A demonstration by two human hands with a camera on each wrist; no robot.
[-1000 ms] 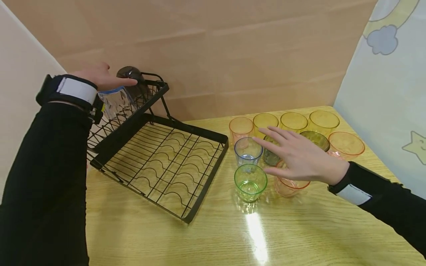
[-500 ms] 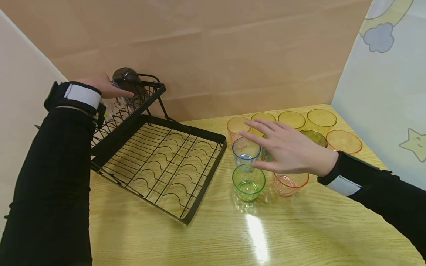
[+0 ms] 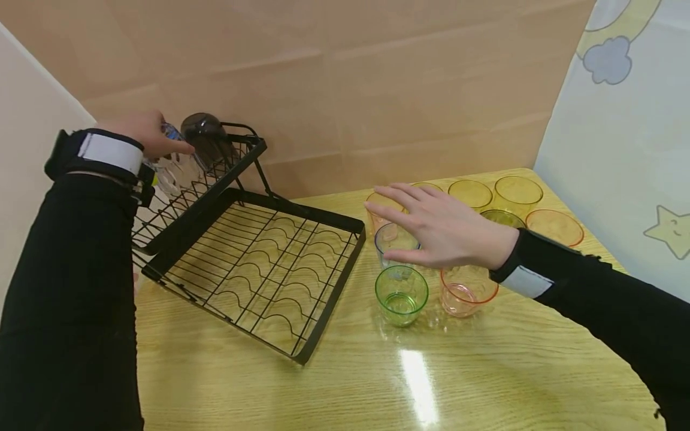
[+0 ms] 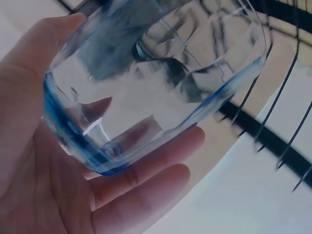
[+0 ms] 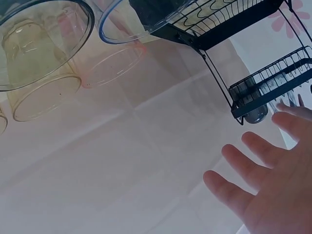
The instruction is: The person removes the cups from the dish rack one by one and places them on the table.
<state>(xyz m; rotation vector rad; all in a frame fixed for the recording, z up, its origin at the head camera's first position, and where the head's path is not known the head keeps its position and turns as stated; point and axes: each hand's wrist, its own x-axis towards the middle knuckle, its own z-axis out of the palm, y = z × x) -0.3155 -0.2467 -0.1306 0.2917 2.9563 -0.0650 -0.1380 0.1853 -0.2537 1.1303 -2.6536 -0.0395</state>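
On the rack's upper tier, my left hand (image 3: 141, 136) holds a clear, blue-tinted glass (image 4: 146, 92); thumb and fingers lie around it in the left wrist view. Beside it, a dark smoky glass (image 3: 207, 134) leans upside down on the same tier. My right hand (image 3: 439, 226) hovers with spread fingers above the standing glasses and holds nothing. Nearest to it are a blue-rimmed glass (image 3: 384, 238), partly covered by the hand, a green glass (image 3: 401, 294) and a pink glass (image 3: 468, 293).
The black two-tier dish rack (image 3: 329, 323) stands at the left of the wooden table (image 3: 345, 383). Yellow glasses (image 3: 517, 190), an orange-rimmed glass (image 3: 555, 227) and an olive glass (image 3: 501, 218) stand at the back right. Walls close off the back and both sides.
The left hand has shifted left and tilted the clear glass on the upper tier, away from the smoky one. The right hand has drifted left over the blue-rimmed glass.
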